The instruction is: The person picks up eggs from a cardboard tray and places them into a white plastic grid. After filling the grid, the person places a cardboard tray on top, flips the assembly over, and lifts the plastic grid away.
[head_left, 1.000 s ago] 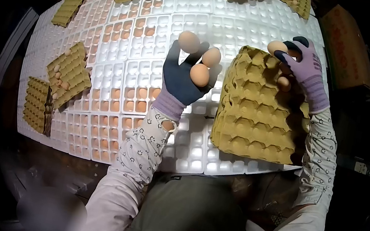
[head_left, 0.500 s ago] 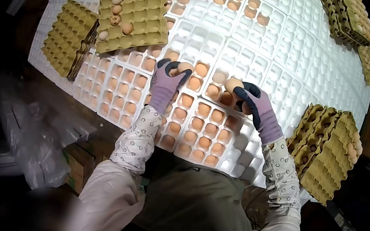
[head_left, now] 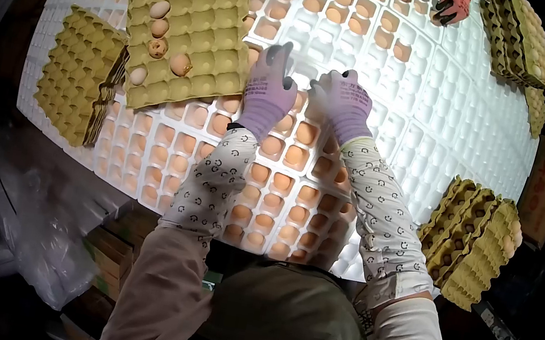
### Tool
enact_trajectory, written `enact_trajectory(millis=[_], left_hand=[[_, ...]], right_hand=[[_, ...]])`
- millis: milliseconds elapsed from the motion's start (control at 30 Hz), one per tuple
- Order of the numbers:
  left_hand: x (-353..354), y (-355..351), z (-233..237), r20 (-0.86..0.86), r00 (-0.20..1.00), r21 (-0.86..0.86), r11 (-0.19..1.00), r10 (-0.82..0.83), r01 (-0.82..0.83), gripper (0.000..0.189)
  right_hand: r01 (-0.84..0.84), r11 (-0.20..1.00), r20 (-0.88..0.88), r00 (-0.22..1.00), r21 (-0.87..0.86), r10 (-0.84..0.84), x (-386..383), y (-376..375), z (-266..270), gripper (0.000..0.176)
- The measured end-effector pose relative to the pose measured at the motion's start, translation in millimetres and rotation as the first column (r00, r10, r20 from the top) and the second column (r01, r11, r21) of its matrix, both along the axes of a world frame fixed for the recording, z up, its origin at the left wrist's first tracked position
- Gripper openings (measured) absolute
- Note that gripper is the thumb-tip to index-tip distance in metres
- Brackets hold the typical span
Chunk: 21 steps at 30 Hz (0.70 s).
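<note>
My left hand (head_left: 270, 90), in a purple glove with dark fingertips, is over the white egg tray (head_left: 316, 49) just right of the brown pulp tray. Its fingers point forward with the thumb apart, and no egg shows in it. Close by on the right, my right hand (head_left: 347, 103) has its fingers curled down above the same area. Its thumb side is blurred, and whatever is under the fingers is hidden. Brown eggs sit in the cells nearest my wrists, among them one egg (head_left: 306, 133) between the hands.
A pulp tray (head_left: 223, 54) holding a few eggs, one broken egg (head_left: 157, 48) among them, lies at left. Beside it stand stacked pulp trays (head_left: 75, 76); more stacks (head_left: 470, 235) are at right. Another person's gloved hand (head_left: 455, 5) is at the far edge. A carton (head_left: 544, 190) stands right.
Both hands have moved forward and closer together; the eggs seen at their fingers earlier no longer show there. Another person's hand has come into view at the top. The view has shifted slightly.
</note>
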State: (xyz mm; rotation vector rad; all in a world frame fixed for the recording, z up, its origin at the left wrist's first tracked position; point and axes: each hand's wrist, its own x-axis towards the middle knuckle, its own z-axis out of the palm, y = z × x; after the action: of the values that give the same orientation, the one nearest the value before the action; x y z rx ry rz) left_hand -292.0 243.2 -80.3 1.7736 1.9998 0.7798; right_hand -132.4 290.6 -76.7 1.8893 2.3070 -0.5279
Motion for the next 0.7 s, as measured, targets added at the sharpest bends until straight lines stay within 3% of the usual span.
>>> enact_trajectory(millis=[33,67,100,167,233,300,367,433,467,500,567,600,633,667,700], left_hand=[[-2,6,-11,0.047,0.999,0.151,0.988,0.026,-0.033,0.064],[-5,8,-18,-0.16,0.987,0.229,0.972,-0.017,0.054,0.061],[-5,5,-23,-0.387,0.922,0.115,0.99,-0.032,0.082,0.059],[-7,-2,-41,-0.554,0.82,-0.103,0.989,-0.146,0.107,0.059],[-4,-8,-39,-0.574,0.781,-0.182,0.969,-0.244,0.169,0.058],[-1,-9,-33,-0.554,0.803,-0.133,0.976,-0.22,0.175,0.065],[3,-11,-28,-0.639,0.719,-0.216,0.961,-0.274,0.175,0.066],[8,-12,-29,-0.58,0.783,-0.09,0.973,-0.225,0.212,0.065],[12,-9,-46,-0.551,0.822,0.066,0.975,-0.142,0.212,0.065],[34,-9,-38,-0.413,0.907,0.161,0.974,-0.081,0.161,0.063],[101,-4,1,-0.211,0.962,0.235,0.946,-0.175,0.224,0.063],[154,-8,34,-0.047,0.961,0.271,0.923,-0.271,0.273,0.064],[209,-15,66,0.03,0.924,0.348,0.87,-0.382,0.348,0.066],[261,-24,97,0.005,0.866,0.437,0.781,-0.499,0.447,0.068],[314,-35,128,0.043,0.781,0.494,0.693,-0.623,0.525,0.064]], right_hand=[[0.013,0.998,-0.073,0.997,0.055,-0.009,-9,2,8,0.048],[0.025,0.994,-0.146,0.989,0.109,-0.009,-19,4,18,0.051],[-0.052,0.987,-0.316,0.944,0.15,0.098,-25,3,10,0.054],[-0.216,0.89,-0.046,0.966,0.401,0.256,-31,-3,-44,0.055],[-0.169,0.905,-0.127,0.964,0.39,0.235,-21,-14,-45,0.053],[-0.065,0.939,-0.316,0.932,0.337,0.178,5,-44,-18,0.052],[0.057,0.921,-0.539,0.824,0.386,0.175,41,-88,14,0.053],[0.078,0.922,-0.573,0.802,0.38,0.169,88,-140,52,0.053],[0.08,0.914,-0.594,0.782,0.398,0.19,116,-163,80,0.052],[0.078,0.906,-0.617,0.756,0.416,0.218,145,-183,111,0.051],[0.083,0.867,-0.582,0.772,0.491,0.256,207,-216,164,0.05],[0.115,0.788,-0.496,0.829,0.604,0.259,241,-232,185,0.048],[0.155,0.758,-0.443,0.876,0.634,0.19,281,-249,202,0.047],[0.226,0.583,-0.299,0.954,0.78,0.029,323,-272,205,0.046],[0.223,0.543,-0.181,0.975,0.809,-0.131,365,-275,231,0.045]])
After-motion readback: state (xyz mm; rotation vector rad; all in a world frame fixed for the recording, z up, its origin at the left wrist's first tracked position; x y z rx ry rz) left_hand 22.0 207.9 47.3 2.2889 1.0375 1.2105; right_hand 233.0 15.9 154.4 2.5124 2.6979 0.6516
